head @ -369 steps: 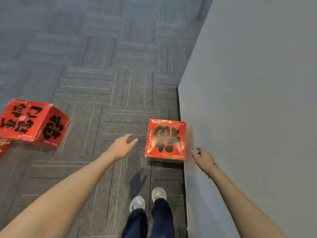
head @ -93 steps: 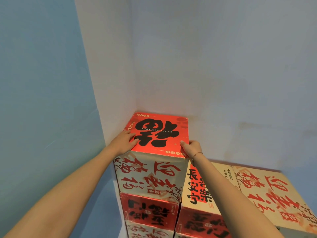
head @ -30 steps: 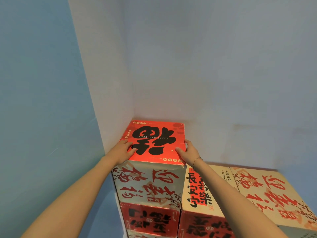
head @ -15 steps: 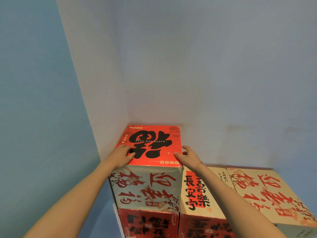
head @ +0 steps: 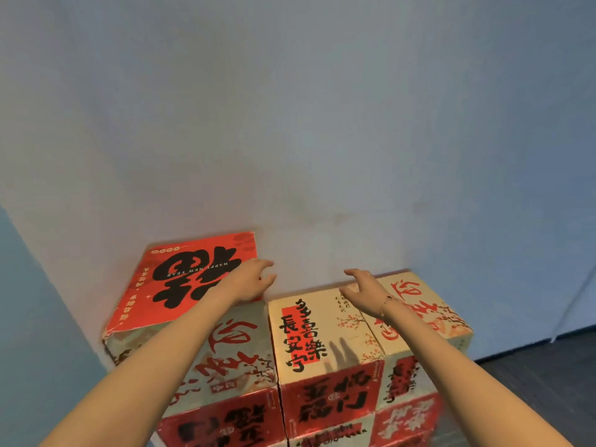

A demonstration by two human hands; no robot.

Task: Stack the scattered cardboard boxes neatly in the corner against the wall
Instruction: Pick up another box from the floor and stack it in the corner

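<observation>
My left hand (head: pixel 250 280) and right hand (head: pixel 364 287) hover apart, fingers loose, holding nothing, above closed boxes; the red-topped box (head: pixel 183 282) crowns the corner stack (head: pixel 222 375) against the wall (head: pixel 322 124).

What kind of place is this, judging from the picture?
Probably an indoor room corner used for storage, perhaps in an office. Plain painted walls meet there, printed cardboard boxes are stacked against them, and dark flooring shows at lower right.
</observation>
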